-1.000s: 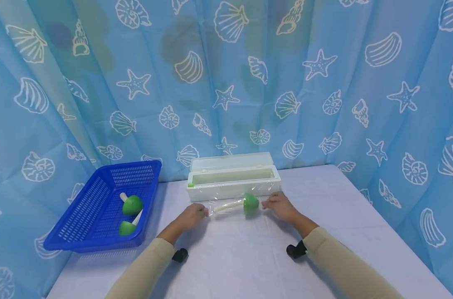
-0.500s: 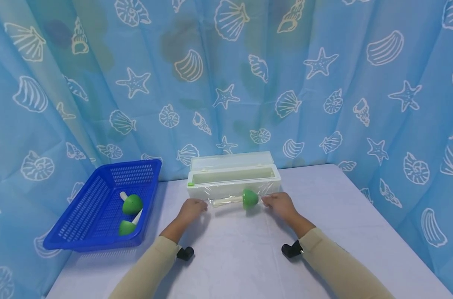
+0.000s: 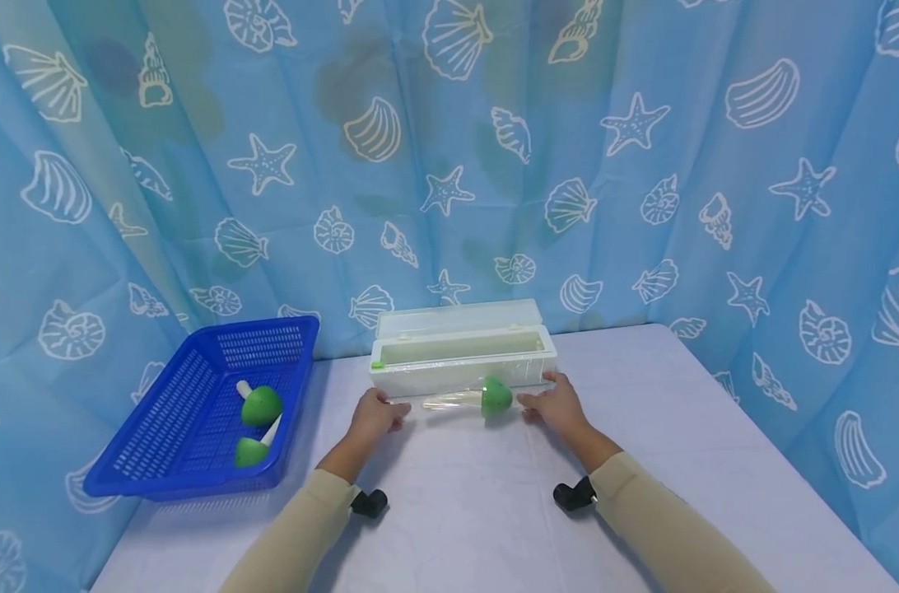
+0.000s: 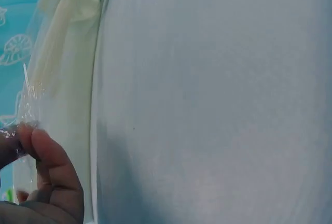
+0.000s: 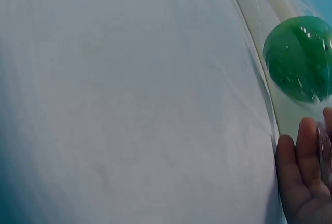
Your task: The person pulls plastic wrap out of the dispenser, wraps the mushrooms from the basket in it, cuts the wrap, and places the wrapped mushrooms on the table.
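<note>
A toy mushroom with a green cap and pale stem lies sideways in clear plastic wrap, in front of the long white box. My left hand is at the stem end; in the left wrist view its thumb and fingertips pinch the gathered plastic wrap. Beyond the cap, my right hand holds the other end. In the right wrist view the wrap narrows from the green cap into the fingers, and the thumb is out of sight.
The white box stands with its lid raised behind the mushroom, a green tab at its left. A blue basket with two more mushrooms sits at left. A shell-patterned curtain hangs behind the white-covered table.
The wrapped mushroom has moved slightly back toward the box along with both hands. The fingers of both hands have shifted on the wrap ends, and the wrap looks tighter around the stem.
</note>
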Available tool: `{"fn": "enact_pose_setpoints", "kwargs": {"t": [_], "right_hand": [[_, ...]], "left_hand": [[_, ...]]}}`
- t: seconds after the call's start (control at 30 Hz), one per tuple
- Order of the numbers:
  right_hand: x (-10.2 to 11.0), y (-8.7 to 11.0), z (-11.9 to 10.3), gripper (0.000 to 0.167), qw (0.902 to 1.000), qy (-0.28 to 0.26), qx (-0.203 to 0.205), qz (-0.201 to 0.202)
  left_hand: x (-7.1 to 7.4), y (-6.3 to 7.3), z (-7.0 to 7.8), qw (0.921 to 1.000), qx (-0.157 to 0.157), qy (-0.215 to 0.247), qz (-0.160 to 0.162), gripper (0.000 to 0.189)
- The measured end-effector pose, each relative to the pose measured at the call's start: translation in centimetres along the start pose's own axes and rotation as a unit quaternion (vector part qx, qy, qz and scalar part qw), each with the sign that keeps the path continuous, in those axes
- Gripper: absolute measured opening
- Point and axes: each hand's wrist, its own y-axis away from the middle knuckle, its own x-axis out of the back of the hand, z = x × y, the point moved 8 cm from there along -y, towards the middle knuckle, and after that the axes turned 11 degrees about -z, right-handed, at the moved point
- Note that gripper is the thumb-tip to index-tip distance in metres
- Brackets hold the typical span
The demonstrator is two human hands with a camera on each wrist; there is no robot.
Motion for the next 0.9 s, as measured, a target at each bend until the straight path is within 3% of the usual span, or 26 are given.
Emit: {"fn": "enact_pose_setpoints", "kwargs": {"t": [0.1, 0.23, 0.3, 0.43, 0.57, 0.77, 0.9], "right_hand": [[0.0, -0.1, -0.2, 0.051, 0.9998, -0.01, 0.012, -0.013], [0.1, -0.3, -0.7, 0.024, 0.9987, -0.026, 0.029, -0.032], [0.2, -0.4, -1.1, 0.02, 0.9978, -0.044, 0.027, -0.042], [0.6, -0.4, -2.5, 0.018, 0.9967, -0.053, 0.009, -0.06], [1.5, -0.8, -4.8, 0.024, 0.9979, -0.023, 0.004, -0.06], [3.2, -1.8, -8.8, 0.032, 0.9974, 0.011, 0.044, -0.056], [3.9, -2.4, -11.0, 0.031, 0.9964, 0.035, 0.06, -0.048]], "left_hand": [[0.0, -0.2, -0.4, 0.999, 0.023, 0.034, -0.016, 0.053], [-0.2, -0.3, -0.3, 0.9969, 0.026, 0.038, -0.063, 0.034], [-0.4, -0.2, 0.2, 0.9953, 0.017, 0.046, -0.084, 0.024], [-0.4, -0.1, 1.5, 0.992, 0.006, 0.078, -0.099, 0.024], [0.3, -0.5, 3.6, 0.99, -0.001, 0.107, -0.091, 0.03], [1.8, -1.7, 8.3, 0.9912, -0.011, 0.119, -0.058, 0.033], [2.7, -2.7, 9.9, 0.9915, -0.004, 0.122, -0.046, 0.032]]}}
